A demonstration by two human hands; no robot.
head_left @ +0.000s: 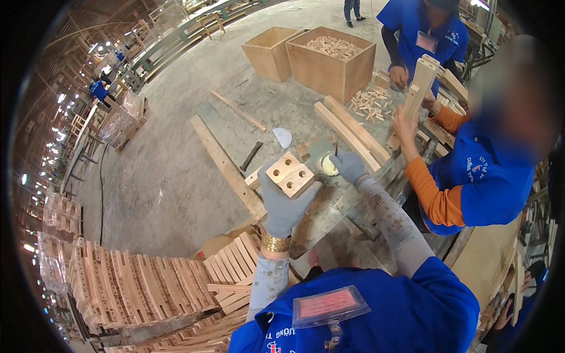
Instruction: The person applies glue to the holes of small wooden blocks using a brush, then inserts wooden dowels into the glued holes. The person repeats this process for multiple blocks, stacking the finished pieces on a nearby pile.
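My left hand, in a grey glove, is wrapped round a pale wooden block. The block's end face is turned up and shows several round drilled holes. To its right, my right hand, also gloved, is closed at the rim of a small round container with creamy, pale yellow contents. Its fingers seem to pinch something thin over the container, too small to make out. On the work surface beyond the block lie a dark hammer-like tool and a whitish half-round piece.
Long wooden pieces lie left and right of my hands. Loose dowels are heaped near a dowel-filled wooden bin. A co-worker at right holds a wooden piece; another stands beyond. Stacked slats fill the lower left.
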